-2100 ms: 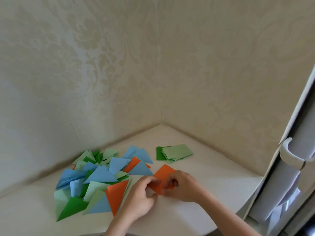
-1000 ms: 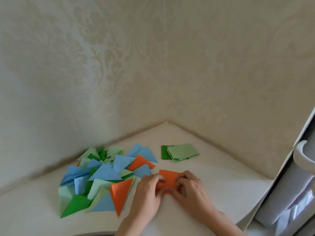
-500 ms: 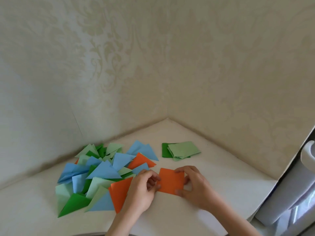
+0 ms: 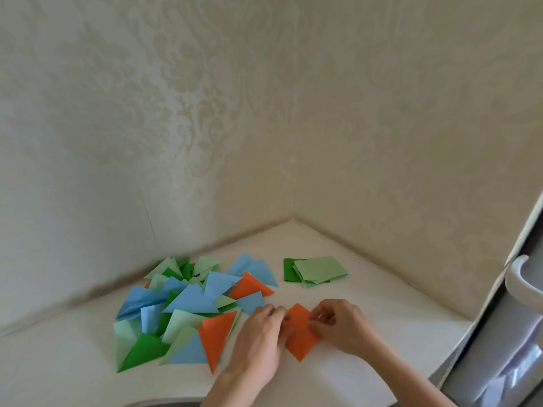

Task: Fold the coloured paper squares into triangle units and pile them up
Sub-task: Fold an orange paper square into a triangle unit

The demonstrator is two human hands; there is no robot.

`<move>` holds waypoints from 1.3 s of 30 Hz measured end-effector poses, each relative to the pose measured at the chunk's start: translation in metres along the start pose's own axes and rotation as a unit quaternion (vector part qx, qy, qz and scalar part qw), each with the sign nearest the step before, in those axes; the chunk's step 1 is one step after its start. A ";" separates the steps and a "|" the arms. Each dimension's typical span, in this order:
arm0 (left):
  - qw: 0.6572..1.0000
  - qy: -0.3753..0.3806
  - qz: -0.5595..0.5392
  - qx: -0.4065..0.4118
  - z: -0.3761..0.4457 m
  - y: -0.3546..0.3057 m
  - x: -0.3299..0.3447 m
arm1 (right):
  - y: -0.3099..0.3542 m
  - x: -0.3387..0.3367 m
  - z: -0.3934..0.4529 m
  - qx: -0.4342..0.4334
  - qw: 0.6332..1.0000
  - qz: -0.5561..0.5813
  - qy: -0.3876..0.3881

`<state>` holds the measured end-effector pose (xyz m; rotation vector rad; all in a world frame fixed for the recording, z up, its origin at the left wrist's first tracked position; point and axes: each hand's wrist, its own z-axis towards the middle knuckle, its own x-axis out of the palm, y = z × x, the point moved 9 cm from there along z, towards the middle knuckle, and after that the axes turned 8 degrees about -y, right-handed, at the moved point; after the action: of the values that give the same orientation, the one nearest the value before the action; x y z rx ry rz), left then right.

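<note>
Head: orange paper (image 4: 299,333) between hands

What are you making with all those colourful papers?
A person is folding paper. Both hands, left hand and right hand, pinch an orange paper lying on the white table, partway through a fold. To the left sits a pile of finished triangles in blue, green and orange. Behind the hands, a small stack of green squares waits to be folded.
</note>
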<state>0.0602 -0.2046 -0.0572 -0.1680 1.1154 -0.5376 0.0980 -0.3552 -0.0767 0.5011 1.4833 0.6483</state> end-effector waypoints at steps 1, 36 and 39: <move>1.000 0.007 0.013 0.010 -0.004 -0.006 0.001 | 0.000 0.000 -0.002 -0.002 1.000 0.000 0.003; 0.994 -0.101 -0.015 -0.036 -0.012 0.015 0.010 | 0.010 0.015 0.001 -0.054 0.989 -0.101 -0.093; 0.993 -0.101 -0.037 -0.049 -0.011 0.020 0.013 | 0.007 0.018 0.002 -0.051 0.989 -0.107 -0.088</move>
<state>0.0617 -0.1925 -0.0805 -0.3434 0.9418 -0.5205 0.0990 -0.3375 -0.0849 0.3074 1.3085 0.4946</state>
